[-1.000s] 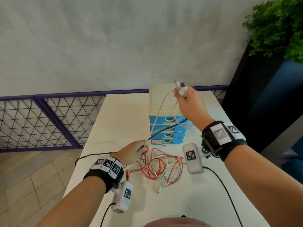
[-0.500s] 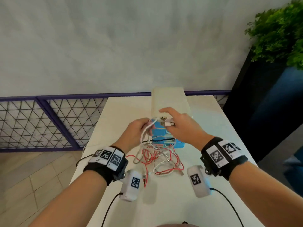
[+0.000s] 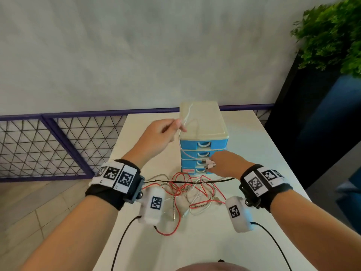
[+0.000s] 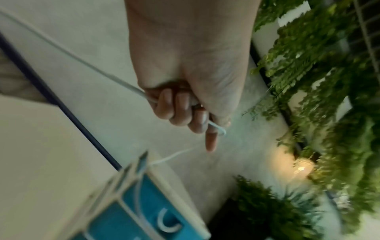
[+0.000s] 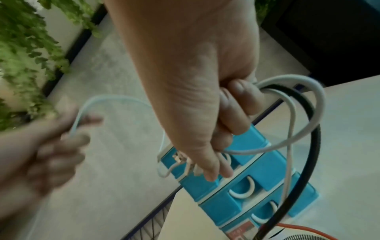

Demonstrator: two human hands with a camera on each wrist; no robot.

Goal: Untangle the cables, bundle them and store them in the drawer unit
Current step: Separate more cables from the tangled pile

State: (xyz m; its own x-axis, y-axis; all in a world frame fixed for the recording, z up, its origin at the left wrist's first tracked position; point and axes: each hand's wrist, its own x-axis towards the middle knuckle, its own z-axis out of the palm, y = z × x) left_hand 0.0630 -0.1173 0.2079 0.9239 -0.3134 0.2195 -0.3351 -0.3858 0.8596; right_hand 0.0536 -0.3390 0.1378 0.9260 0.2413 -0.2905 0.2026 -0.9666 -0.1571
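A thin white cable [image 3: 185,145] runs between both hands in front of the blue drawer unit [image 3: 203,133]. My left hand [image 3: 178,124], raised beside the unit's top left corner, pinches a bend of that cable [image 4: 102,71] in curled fingers [image 4: 180,107]. My right hand [image 3: 212,164], low before the lower drawers, grips the cable's plug ends [image 3: 208,164] and a few white loops [image 5: 304,123]. A black cable [image 5: 312,146] arcs past its fingers [image 5: 236,116]. The tangle of red, white and black cables [image 3: 191,190] lies on the white table [image 3: 254,145] below both wrists.
All drawers of the unit [image 5: 246,186] are closed. A purple mesh railing [image 3: 58,145] borders the table's far and left sides. A dark planter with a green plant [image 3: 332,36] stands at the right. Black sensor leads [image 3: 121,243] trail from both wrists.
My right hand came down from above the drawer unit with the plugs to the lower drawers. My left hand left the tangle, met the right, then rose up-left drawing out the white cable.
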